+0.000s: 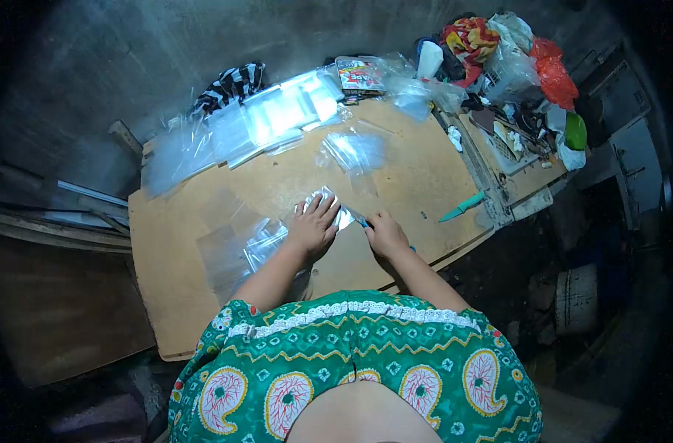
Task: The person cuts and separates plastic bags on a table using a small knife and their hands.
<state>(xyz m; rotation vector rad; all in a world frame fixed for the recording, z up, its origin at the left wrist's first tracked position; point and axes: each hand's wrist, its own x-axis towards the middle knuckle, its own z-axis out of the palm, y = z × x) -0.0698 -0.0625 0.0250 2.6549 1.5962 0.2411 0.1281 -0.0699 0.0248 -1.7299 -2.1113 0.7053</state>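
My left hand (313, 224) lies flat with its fingers spread on a shiny clear plastic sheet (344, 218) at the middle of the wooden table. Just to its right, my right hand (386, 235) is closed around a blue-handled knife (364, 222), whose blade points toward the plastic. Part of the handle is hidden in the fist. More clear plastic pieces (229, 255) lie under and beside my left forearm. Beyond the hands rests a small pile of clear plastic (356, 151).
Stacked plastic sheets (277, 114) line the table's (418, 162) far edge, beside a printed box (360, 75). A green knife (462, 207) lies at the right. Bags (510, 59) and clutter fill the back right corner. A white bucket (577, 299) stands below.
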